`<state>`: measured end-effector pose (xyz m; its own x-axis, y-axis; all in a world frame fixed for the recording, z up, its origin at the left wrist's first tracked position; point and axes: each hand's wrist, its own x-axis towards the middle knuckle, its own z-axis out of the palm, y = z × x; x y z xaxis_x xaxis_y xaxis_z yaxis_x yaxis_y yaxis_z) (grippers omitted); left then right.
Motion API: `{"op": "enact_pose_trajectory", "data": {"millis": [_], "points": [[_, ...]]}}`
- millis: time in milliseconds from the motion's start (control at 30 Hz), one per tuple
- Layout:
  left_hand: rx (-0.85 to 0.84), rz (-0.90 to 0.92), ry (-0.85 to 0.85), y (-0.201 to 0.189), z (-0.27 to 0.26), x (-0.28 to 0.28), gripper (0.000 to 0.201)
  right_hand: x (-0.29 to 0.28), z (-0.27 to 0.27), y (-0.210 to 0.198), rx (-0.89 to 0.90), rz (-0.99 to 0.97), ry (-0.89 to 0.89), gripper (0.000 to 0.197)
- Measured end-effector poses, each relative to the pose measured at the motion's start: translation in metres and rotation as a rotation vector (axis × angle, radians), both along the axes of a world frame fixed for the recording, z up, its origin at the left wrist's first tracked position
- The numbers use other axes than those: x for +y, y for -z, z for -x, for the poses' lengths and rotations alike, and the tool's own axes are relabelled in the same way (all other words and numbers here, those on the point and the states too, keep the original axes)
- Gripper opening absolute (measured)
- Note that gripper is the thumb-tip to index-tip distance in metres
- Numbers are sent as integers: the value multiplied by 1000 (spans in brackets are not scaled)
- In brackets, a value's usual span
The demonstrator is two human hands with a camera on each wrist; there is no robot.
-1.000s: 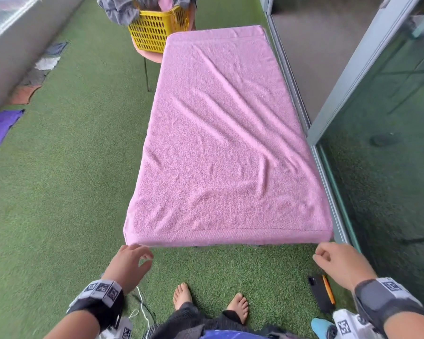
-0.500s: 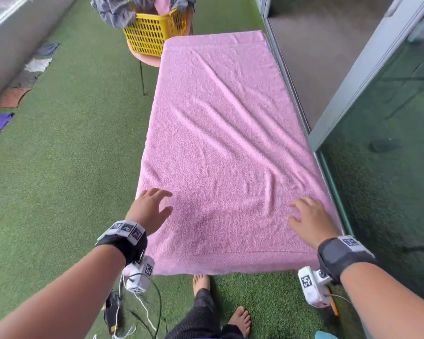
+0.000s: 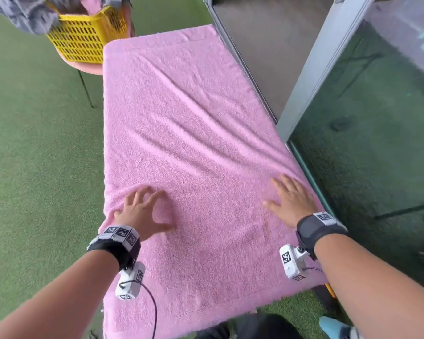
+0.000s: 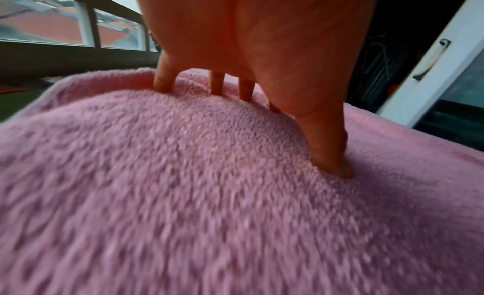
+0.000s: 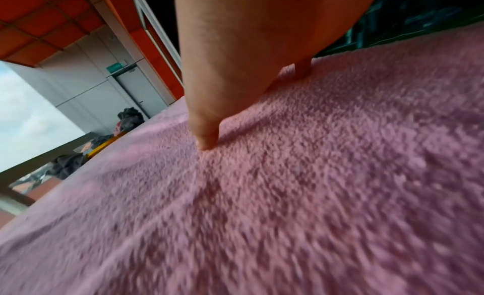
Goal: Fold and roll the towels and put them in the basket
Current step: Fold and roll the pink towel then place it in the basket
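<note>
Both hands flat, gripping nothing | our left hand (image 3: 142,211) and right hand (image 3: 289,201) press pink towel (image 3: 189,133) | long axis 12–6 | basket (image 3: 83,40) at 11, left nearer

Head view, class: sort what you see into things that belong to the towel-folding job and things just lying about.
Part of the job: pink towel, yellow basket, left hand, right hand.

Lying about: grey clothes draped over the basket, green turf, glass door.
</note>
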<state>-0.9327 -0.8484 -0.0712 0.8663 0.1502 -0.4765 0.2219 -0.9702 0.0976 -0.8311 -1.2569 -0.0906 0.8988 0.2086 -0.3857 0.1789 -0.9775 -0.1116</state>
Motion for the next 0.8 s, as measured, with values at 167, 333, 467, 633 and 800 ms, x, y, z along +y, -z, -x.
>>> {"op": "enact_pose_trajectory", "data": {"millis": [167,333,467,633,800], "points": [[8,-56,53,-34,-57,-23,67,-12,-34,-21,-158,-261,143,42],[-170,117,265,-56,-151,-99,36,-42,-77,-24,-146,-367,421,19],[-221,181,378,-50,-218,-182,28,-56,-104,-3,114,-353,419,25],[-258,122,490,-23,-294,-268,44,-75,-133,7,210,-490,438,36],[-98,-67,657,-8,-347,-304,47,-95,-159,20,342,-712,446,20]]}}
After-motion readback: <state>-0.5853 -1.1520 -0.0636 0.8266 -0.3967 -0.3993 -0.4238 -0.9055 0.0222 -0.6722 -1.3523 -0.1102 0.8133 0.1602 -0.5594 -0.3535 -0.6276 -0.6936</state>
